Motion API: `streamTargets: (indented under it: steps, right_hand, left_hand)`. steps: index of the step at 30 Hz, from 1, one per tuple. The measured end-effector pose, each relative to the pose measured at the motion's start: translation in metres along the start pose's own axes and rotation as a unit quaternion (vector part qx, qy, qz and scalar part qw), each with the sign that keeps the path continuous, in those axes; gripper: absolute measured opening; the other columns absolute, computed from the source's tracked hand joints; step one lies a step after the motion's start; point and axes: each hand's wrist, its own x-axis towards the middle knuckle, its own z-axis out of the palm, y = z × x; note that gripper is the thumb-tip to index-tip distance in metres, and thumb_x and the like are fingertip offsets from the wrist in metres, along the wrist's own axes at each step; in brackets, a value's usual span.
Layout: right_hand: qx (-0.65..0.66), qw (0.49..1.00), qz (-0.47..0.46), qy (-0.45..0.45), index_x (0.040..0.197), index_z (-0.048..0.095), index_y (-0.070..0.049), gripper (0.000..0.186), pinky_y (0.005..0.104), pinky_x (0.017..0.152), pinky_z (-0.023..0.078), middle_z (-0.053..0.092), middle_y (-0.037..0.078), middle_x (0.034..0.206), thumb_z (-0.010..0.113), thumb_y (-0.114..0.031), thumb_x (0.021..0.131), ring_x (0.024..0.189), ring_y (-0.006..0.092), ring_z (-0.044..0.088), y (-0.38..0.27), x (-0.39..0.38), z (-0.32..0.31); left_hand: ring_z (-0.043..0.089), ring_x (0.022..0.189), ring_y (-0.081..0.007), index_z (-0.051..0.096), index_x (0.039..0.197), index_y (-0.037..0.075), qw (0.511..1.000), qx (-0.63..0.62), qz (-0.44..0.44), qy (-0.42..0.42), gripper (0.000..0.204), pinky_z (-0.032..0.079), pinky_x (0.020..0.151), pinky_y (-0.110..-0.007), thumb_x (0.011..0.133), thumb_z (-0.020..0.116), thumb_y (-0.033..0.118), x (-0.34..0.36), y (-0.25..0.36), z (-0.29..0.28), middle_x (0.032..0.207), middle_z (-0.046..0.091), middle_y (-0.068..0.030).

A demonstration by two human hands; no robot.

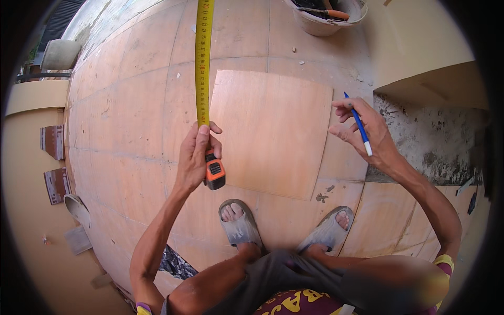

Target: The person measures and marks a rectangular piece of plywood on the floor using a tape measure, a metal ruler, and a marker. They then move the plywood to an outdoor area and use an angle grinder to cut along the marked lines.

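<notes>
My left hand [193, 155] is closed around an orange and black tape measure [214, 172], thumb pressed on the yellow blade [202, 63]. The blade runs away from me past the top edge of the view, so its far end is out of sight. Beside it a loose-looking square tan tile [268, 131] lies on the tiled floor, its left edge close to the blade. At the tile's right edge hovers my right hand [377, 135], thumb and forefinger apart. A blue pen with a white end [359, 123] is held across its fingers, coloured tip pointing away.
A bucket [323, 25] with an orange-handled tool stands at the far right. Right of the tiles lies a rough cement patch [420, 139] below a wall ledge. My sandalled feet [240, 223] are at the tile's near side, close to mortar crumbs [322, 198]. Black plastic [176, 264] lies near my left leg.
</notes>
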Motion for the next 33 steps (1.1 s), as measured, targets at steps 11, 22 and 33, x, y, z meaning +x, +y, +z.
streamTargets:
  steps: [11,22,33]
  right_hand:
    - [-0.097,0.995,-0.034,0.013,0.142,0.059,-0.004,0.064,0.0411,0.091,0.057,0.065,0.018,0.119,0.088,-0.007,0.085,0.105,0.0341,0.068,0.014,0.013,0.068]
    - [-0.241,0.968,-0.066,0.022,0.143,0.061,-0.008,0.061,0.0402,0.092,0.057,0.065,0.017,0.124,0.082,0.002,0.087,0.107,0.034,0.068,0.13,0.043,-0.016]
    - [-0.226,0.973,-0.045,-0.025,0.147,0.058,-0.007,0.066,0.0376,0.1,0.054,0.064,0.018,0.133,0.079,0.008,0.087,0.118,0.0338,0.066,0.179,0.033,-0.03]
  left_hand:
    - [0.064,0.116,-0.0188,0.041,0.147,-0.003,0.939,-0.329,0.061,0.078,0.044,0.054,0.097,-0.032,0.115,0.051,0.026,0.08,-0.022,0.142,0.128,0.065,-0.016]
    - [0.072,0.1,-0.0174,0.049,0.151,-0.005,0.971,-0.138,0.01,0.196,0.058,0.062,0.087,-0.03,0.106,0.071,0.023,0.203,-0.093,-0.092,0.121,0.071,-0.0137]
    - [0.076,0.084,-0.0143,0.078,0.117,-0.006,0.99,0.027,0.02,0.14,0.033,0.061,0.079,-0.025,0.101,0.079,0.023,0.221,-0.105,-0.082,0.098,0.08,-0.0129]
